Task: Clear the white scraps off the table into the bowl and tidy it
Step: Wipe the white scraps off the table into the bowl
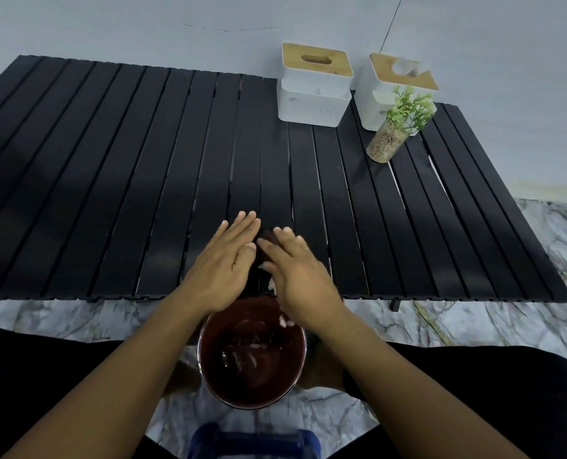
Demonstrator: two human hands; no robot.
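A low black slatted table (110,177) stands on a white marble-patterned floor (474,326), and both bare hands lie over its near edge, slightly right of the middle. The left hand (229,256) lies palm down with its fingers straight and close together, pointing toward the far side, gripping nothing. The right hand (298,270) sits just beside it to the right, angled toward the left, its fingers also stretched out and uncurled; it is a little blurred, and its thumb side meets a small clump of white scraps (271,284) at the very near edge of the table. A round dark red bowl (292,359) sits lower than the table, just beyond that near edge and between the person's dark-clothed legs. Another bit of white (285,321) shows at the bowl's far right rim, under the right wrist, and pale flecks lie on its bottom. At the far right of the table stand two white square boxes with wooden lids: the left box (312,97) has an oval slot, the right box (371,94) has white tissue (406,67) poking from its top. Just in front of the right box stands a clear glass cylinder of gravel holding a green sprig (391,134). A blue object (252,442) shows at the bottom edge, too cropped to identify.
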